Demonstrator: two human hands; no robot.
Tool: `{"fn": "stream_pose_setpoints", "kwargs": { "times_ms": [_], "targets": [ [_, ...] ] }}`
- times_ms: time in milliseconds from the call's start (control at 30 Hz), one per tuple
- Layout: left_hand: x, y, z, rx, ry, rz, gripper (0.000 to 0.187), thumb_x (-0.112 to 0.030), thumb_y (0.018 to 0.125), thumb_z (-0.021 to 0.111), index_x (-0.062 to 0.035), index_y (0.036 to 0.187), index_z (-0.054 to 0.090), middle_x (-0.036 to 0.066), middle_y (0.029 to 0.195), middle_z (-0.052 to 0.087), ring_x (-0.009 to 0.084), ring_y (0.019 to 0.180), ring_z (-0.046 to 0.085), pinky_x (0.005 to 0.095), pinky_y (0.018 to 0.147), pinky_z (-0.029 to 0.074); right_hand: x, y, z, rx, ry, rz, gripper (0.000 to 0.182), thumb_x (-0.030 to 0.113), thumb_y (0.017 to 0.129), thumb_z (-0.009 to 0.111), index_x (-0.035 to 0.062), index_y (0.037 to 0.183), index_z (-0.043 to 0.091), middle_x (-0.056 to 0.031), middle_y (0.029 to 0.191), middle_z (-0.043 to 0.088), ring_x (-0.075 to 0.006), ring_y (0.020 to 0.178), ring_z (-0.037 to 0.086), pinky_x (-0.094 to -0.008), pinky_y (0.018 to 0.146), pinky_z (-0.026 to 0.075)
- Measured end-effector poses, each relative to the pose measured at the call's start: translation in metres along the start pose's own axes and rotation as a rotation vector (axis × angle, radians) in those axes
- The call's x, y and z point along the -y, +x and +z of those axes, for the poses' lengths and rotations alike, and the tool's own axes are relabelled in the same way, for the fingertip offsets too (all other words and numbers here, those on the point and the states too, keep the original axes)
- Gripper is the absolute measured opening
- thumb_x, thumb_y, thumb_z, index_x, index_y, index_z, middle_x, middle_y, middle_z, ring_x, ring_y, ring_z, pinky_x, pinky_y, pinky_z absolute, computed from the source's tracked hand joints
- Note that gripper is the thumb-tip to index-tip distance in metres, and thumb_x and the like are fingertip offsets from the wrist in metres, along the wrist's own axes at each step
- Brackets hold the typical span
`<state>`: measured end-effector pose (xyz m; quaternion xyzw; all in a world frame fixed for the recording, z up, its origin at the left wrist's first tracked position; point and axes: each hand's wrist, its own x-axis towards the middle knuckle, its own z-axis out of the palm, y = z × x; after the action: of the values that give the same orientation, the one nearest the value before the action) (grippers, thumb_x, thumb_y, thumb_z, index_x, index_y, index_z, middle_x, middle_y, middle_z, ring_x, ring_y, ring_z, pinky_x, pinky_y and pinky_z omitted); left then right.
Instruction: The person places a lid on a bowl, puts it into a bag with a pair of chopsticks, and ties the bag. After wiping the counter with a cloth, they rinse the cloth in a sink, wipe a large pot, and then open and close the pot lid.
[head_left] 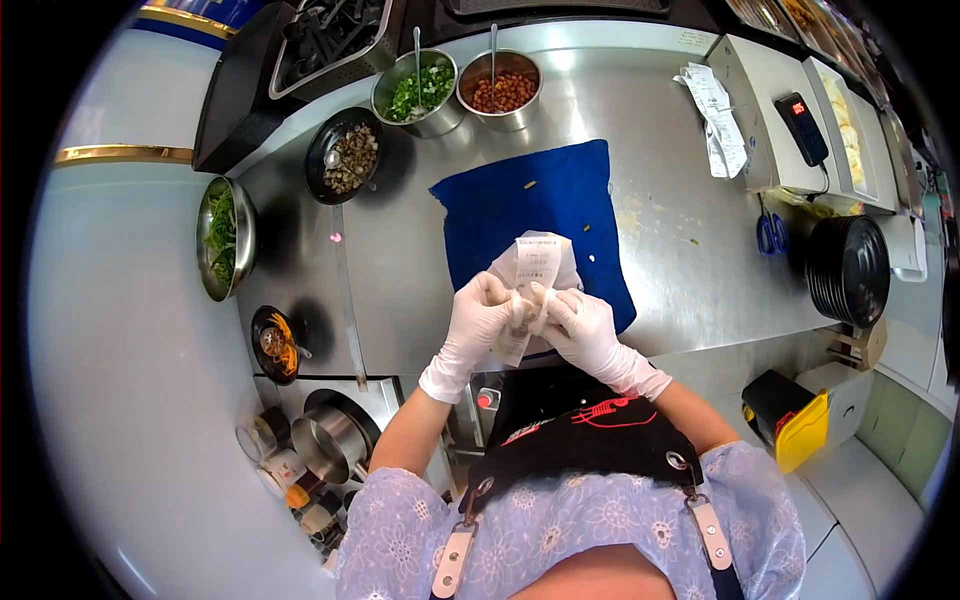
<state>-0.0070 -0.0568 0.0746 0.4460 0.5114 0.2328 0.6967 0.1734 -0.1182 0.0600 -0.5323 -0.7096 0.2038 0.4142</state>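
Observation:
A whitish translucent plastic bag [567, 268] is held near the front edge of the steel counter, over a blue cloth [530, 190]. A printed paper receipt [538, 256] lies along it, its lower end showing below my fingers. In a white glove, my left hand [478, 325] pinches one gathered end of the bag. My right hand [583, 328], also gloved, is closed on the other gathered end, close beside the left. The contents of the bag are hidden.
Steel bowls of chopped green onion [420, 92] and reddish diced food [503, 90] stand at the back. Left are a black bowl [343, 157] and a bowl of greens [222, 238]. Right are blue scissors [771, 232], stacked black plates [848, 270] and another receipt [714, 120].

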Motion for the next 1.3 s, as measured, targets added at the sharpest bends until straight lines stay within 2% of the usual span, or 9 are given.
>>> {"fn": "stream_pose_setpoints", "kwargs": {
  "times_ms": [200, 533, 700, 833, 933, 1000, 1133, 1267, 1300],
  "targets": [
    [-0.033, -0.008, 0.000, 0.164, -0.028, -0.204, 0.017, -0.018, 0.077, 0.073, -0.0017, 0.082, 0.069, 0.003, 0.078, 0.066, 0.0099, 0.075, 0.059, 0.0249, 0.074, 0.047, 0.002, 0.004, -0.002, 0.052, -0.031, -0.032, 0.052, 0.015, 0.068, 0.071, 0.0082, 0.117, 0.058, -0.0041, 0.079, 0.058, -0.0214, 0.069, 0.059, -0.0324, 0.059, 0.050],
    [-0.035, -0.002, -0.006, 0.285, -0.006, -0.140, 0.024, -0.011, 0.076, 0.070, 0.0007, 0.097, 0.065, 0.005, 0.084, 0.066, 0.0103, 0.078, 0.060, 0.0255, 0.076, 0.047, 0.005, 0.009, 0.006, 0.083, 0.021, 0.007, 0.041, 0.014, 0.071, 0.069, 0.0134, 0.112, 0.063, -0.0043, 0.084, 0.058, -0.0212, 0.074, 0.058, -0.0329, 0.063, 0.051],
    [-0.037, 0.005, -0.010, 0.315, 0.078, -0.193, 0.029, -0.006, 0.072, 0.071, 0.0019, 0.099, 0.062, 0.005, 0.084, 0.066, 0.0122, 0.079, 0.061, 0.0256, 0.079, 0.046, 0.002, 0.014, 0.002, 0.166, 0.242, 0.122, 0.021, 0.015, 0.076, 0.068, 0.0151, 0.098, 0.067, -0.0034, 0.085, 0.059, -0.0238, 0.080, 0.060, -0.0329, 0.068, 0.051],
    [-0.042, -0.004, -0.007, 0.204, 0.242, -0.143, 0.030, -0.008, 0.073, 0.071, 0.0023, 0.100, 0.061, 0.007, 0.084, 0.066, 0.0130, 0.080, 0.062, 0.0254, 0.079, 0.046, 0.001, 0.025, -0.014, 0.262, 0.111, 0.079, 0.010, 0.015, 0.078, 0.067, 0.0108, 0.086, 0.066, -0.0042, 0.083, 0.060, -0.0252, 0.080, 0.061, -0.0329, 0.069, 0.051],
    [-0.036, -0.010, -0.009, 0.022, 0.242, -0.022, 0.034, -0.007, 0.077, 0.067, 0.0036, 0.108, 0.057, 0.009, 0.086, 0.064, 0.0149, 0.079, 0.062, 0.0268, 0.078, 0.048, -0.004, 0.018, -0.014, 0.168, 0.192, 0.191, 0.010, 0.010, 0.074, 0.070, 0.0057, 0.074, 0.061, -0.0057, 0.079, 0.058, -0.0228, 0.076, 0.061, -0.0297, 0.066, 0.050],
    [-0.022, -0.010, -0.013, -0.200, -0.164, -0.049, 0.036, -0.004, 0.081, 0.063, 0.0031, 0.115, 0.051, 0.010, 0.089, 0.062, 0.0163, 0.080, 0.061, 0.0285, 0.075, 0.050, -0.011, 0.008, -0.011, 0.159, 0.342, 0.315, 0.010, 0.007, 0.075, 0.070, 0.0047, 0.074, 0.060, -0.0047, 0.078, 0.059, -0.0192, 0.074, 0.060, -0.0280, 0.065, 0.049],
    [0.003, -0.008, -0.022, -0.072, -0.771, -0.188, 0.037, -0.003, 0.083, 0.061, 0.0003, 0.118, 0.050, 0.010, 0.091, 0.060, 0.0157, 0.083, 0.059, 0.0276, 0.070, 0.050, -0.014, 0.000, -0.001, 0.097, 0.832, 0.707, 0.010, 0.000, 0.077, 0.067, 0.0018, 0.073, 0.058, -0.0024, 0.076, 0.059, -0.0099, 0.072, 0.056, -0.0239, 0.065, 0.046],
    [-0.013, -0.008, -0.021, 0.022, -0.455, -0.143, 0.038, -0.004, 0.081, 0.063, 0.0026, 0.116, 0.050, 0.007, 0.093, 0.059, 0.0134, 0.083, 0.058, 0.0245, 0.069, 0.046, -0.003, 0.010, -0.011, 0.081, 1.006, 0.916, 0.006, 0.002, 0.080, 0.065, 0.0019, 0.076, 0.061, -0.0014, 0.077, 0.061, -0.0080, 0.071, 0.055, -0.0238, 0.064, 0.046],
    [-0.015, -0.007, -0.023, 0.043, -0.239, -0.114, 0.037, -0.004, 0.081, 0.063, 0.0023, 0.115, 0.051, 0.007, 0.091, 0.060, 0.0127, 0.082, 0.058, 0.0239, 0.069, 0.046, -0.003, 0.012, -0.012, 0.160, 0.789, 0.839, 0.004, 0.001, 0.082, 0.064, 0.0018, 0.079, 0.061, -0.0010, 0.080, 0.060, -0.0071, 0.073, 0.055, -0.0223, 0.065, 0.046]
  ]
}}
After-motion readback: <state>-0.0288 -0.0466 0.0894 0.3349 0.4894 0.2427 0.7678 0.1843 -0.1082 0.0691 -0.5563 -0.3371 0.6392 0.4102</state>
